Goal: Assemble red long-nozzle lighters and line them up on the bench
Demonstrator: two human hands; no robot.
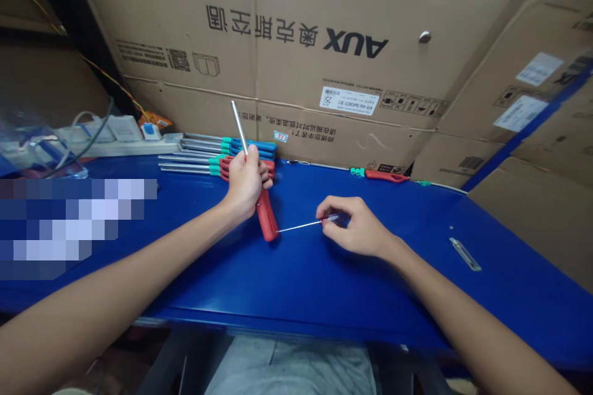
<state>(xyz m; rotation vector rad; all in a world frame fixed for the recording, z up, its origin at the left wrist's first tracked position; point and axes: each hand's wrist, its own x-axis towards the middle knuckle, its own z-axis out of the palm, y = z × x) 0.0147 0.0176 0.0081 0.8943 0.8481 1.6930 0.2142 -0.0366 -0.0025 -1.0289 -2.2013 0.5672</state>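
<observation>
My left hand (246, 184) is closed around a red long-barrelled lighter (267, 219), its metal tube pointing up and away. The lower end of its red handle faces the right side. My right hand (354, 225) pinches a slim screwdriver (301, 226) with a thin metal shaft. The shaft's tip meets the side of the handle near its lower end; whether it sits inside a hole I cannot tell. Just behind my left hand lies a row of similar lighters (199, 168) with red and blue handles and green collars.
Against the cardboard wall (287, 62) lies another red-handled lighter (386, 176). A small clear container (466, 254) rests at the right on the blue tabletop (208, 284). At the back left are a power strip (134, 147) with plugs, and a clear plastic object (50, 154).
</observation>
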